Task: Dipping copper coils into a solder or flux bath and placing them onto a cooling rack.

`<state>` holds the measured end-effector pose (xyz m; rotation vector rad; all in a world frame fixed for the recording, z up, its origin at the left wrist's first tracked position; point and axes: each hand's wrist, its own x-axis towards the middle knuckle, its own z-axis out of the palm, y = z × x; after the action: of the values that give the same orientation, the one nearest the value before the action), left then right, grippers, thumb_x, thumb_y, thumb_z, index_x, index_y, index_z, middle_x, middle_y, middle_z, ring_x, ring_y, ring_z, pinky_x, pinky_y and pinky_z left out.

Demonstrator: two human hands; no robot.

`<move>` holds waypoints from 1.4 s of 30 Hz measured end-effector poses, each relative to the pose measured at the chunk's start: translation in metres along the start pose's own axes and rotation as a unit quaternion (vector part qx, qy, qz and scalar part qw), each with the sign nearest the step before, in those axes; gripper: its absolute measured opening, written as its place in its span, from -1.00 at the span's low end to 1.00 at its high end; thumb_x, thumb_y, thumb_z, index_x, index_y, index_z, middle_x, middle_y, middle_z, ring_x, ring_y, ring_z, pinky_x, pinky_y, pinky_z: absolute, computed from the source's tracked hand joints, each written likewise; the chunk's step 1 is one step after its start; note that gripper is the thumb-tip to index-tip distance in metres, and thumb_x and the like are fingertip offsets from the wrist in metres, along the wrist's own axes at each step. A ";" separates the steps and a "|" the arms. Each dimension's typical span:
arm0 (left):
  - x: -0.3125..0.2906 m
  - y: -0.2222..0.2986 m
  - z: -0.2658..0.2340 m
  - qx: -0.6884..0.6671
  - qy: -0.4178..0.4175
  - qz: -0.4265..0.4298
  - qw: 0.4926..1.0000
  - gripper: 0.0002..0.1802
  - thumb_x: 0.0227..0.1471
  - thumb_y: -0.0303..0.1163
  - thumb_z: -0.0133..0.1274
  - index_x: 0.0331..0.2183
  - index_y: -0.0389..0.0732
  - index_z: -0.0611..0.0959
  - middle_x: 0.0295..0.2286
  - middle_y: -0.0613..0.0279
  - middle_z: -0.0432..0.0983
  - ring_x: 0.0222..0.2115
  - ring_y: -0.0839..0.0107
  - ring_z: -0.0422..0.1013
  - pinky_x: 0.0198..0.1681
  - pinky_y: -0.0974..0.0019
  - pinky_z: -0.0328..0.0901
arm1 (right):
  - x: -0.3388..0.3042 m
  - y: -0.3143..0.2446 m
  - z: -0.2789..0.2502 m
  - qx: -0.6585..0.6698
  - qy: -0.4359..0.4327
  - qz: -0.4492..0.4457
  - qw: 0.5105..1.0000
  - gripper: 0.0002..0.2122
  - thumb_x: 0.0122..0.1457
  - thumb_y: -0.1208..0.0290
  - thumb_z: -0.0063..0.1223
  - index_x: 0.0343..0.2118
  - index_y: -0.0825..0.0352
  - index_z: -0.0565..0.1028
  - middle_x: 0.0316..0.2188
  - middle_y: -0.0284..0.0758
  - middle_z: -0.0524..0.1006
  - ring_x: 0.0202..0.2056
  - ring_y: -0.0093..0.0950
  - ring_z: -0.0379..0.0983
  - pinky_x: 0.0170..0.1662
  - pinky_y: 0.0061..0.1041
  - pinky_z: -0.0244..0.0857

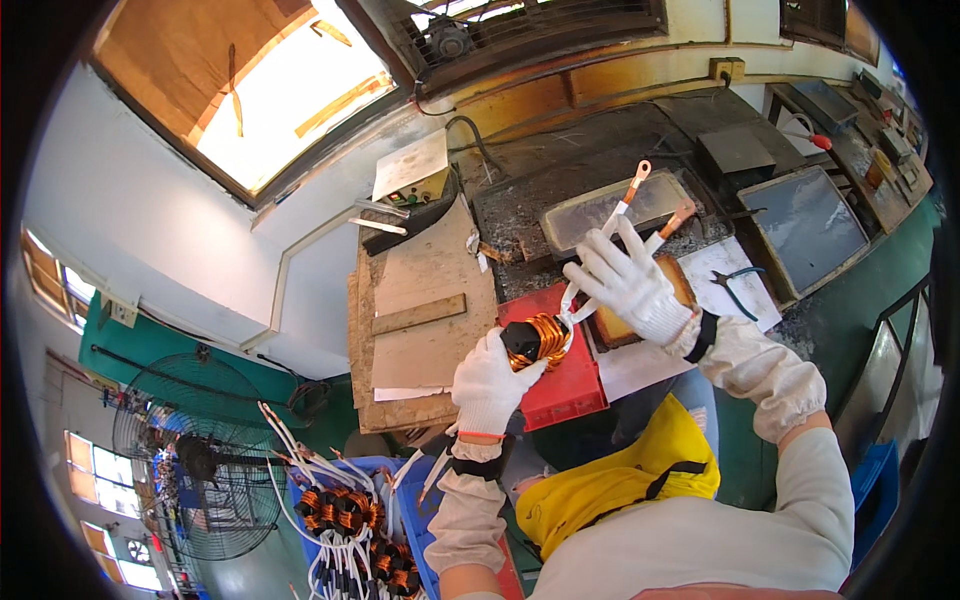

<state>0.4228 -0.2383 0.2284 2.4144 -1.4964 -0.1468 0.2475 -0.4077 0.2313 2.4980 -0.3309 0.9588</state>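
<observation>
My left hand (490, 388), in a white knit glove, is closed around a copper-wire coil (541, 341) with a black core or end piece. White-sleeved leads run from the coil up under my gloved right hand (634, 285). Its fingers lie bent across the leads, and the thumb side is partly hidden. Beyond the fingers a flattened copper lug (641, 171) with a hole sticks out over a rectangular pot (560, 236) with a dull grey surface. A second bare copper end (680, 214) points the same way. Below the coil sits a red box-like surface (568, 400).
A yellow-brown block (676, 280) in a frame and blue-handled pliers (737, 290) lie right, on white paper. A wooden bar (419, 314) rests on the left board. A blue bin (420, 490) holds several coils beside a floor fan (200, 455). Right stands a grey-surfaced tray (812, 228).
</observation>
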 end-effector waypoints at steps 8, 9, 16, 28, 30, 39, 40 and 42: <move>-0.006 -0.005 0.012 -0.052 0.051 0.016 0.997 -0.37 -0.34 0.00 0.32 -0.24 -0.17 0.53 -0.37 0.08 0.54 -0.37 0.11 0.50 -0.31 0.15 0.38 | -0.017 -0.006 0.045 0.061 -0.035 0.175 0.982 -0.95 -0.12 0.38 -0.02 -0.57 0.18 0.38 -0.59 -0.37 0.34 -0.36 -0.38 0.37 0.09 -0.20 0.14; -0.006 -0.005 0.013 -0.040 0.072 0.014 0.997 -0.36 -0.35 0.00 0.33 -0.24 -0.17 0.53 -0.39 0.09 0.55 -0.39 0.11 0.50 -0.33 0.15 0.38 | -0.023 -0.010 0.049 0.079 0.011 0.200 0.977 -0.92 -0.17 0.40 0.02 -0.57 0.16 0.37 -0.58 -0.38 0.33 -0.36 -0.36 0.36 0.07 -0.21 0.15; -0.006 -0.006 0.017 -0.057 0.096 0.009 0.994 -0.36 -0.39 -0.03 0.35 -0.24 -0.16 0.54 -0.41 0.10 0.55 -0.42 0.10 0.50 -0.34 0.14 0.38 | -0.039 -0.035 0.069 0.137 0.063 0.354 0.923 -0.84 -0.24 0.40 0.17 -0.55 0.15 0.42 -0.48 -0.35 0.39 -0.19 -0.26 0.34 0.06 -0.20 0.16; -0.006 0.004 0.013 -0.017 0.090 -0.007 0.996 -0.35 -0.38 -0.03 0.34 -0.24 -0.19 0.53 -0.40 0.09 0.55 -0.41 0.09 0.50 -0.32 0.14 0.38 | -0.042 -0.024 0.055 0.111 0.047 0.288 0.950 -0.77 -0.15 0.46 0.08 -0.35 0.20 0.41 -0.24 -0.28 0.40 -0.01 -0.25 0.27 0.17 -0.06 0.03; -0.007 0.004 0.013 -0.047 0.074 -0.010 0.996 -0.34 -0.39 -0.03 0.34 -0.24 -0.20 0.53 -0.40 0.09 0.55 -0.41 0.09 0.50 -0.33 0.14 0.38 | -0.042 -0.028 0.056 0.114 0.051 0.292 0.948 -0.74 -0.16 0.45 0.10 -0.32 0.19 0.41 -0.21 -0.29 0.40 0.01 -0.24 0.26 0.17 -0.06 0.03; -0.006 0.001 0.017 -0.054 0.090 0.007 0.994 -0.38 -0.38 -0.08 0.35 -0.25 -0.20 0.53 -0.41 0.10 0.54 -0.42 0.12 0.50 -0.34 0.14 0.37 | -0.048 -0.045 0.081 0.187 0.080 0.453 0.868 -0.82 -0.20 0.52 0.08 -0.45 0.20 0.41 -0.33 -0.29 0.41 0.00 -0.18 0.27 0.20 -0.07 0.00; -0.006 0.002 0.017 -0.049 0.100 0.009 0.994 -0.38 -0.38 -0.08 0.35 -0.25 -0.20 0.53 -0.41 0.10 0.54 -0.42 0.12 0.50 -0.34 0.14 0.37 | -0.049 -0.045 0.083 0.188 0.088 0.444 0.872 -0.82 -0.20 0.52 0.08 -0.45 0.20 0.41 -0.33 -0.29 0.41 0.00 -0.18 0.27 0.20 -0.07 0.00; -0.006 0.001 0.016 -0.048 0.087 0.005 0.995 -0.37 -0.38 -0.08 0.35 -0.25 -0.19 0.53 -0.41 0.11 0.54 -0.41 0.12 0.50 -0.35 0.15 0.38 | -0.053 -0.046 0.086 0.209 0.050 0.468 0.857 -0.82 -0.21 0.52 0.11 -0.46 0.21 0.43 -0.32 -0.26 0.42 0.01 -0.17 0.25 0.23 -0.09 -0.07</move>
<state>0.4150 -0.2369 0.2129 2.2799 -1.3919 -0.0045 0.2748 -0.4057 0.1244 2.6144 -1.5447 1.6463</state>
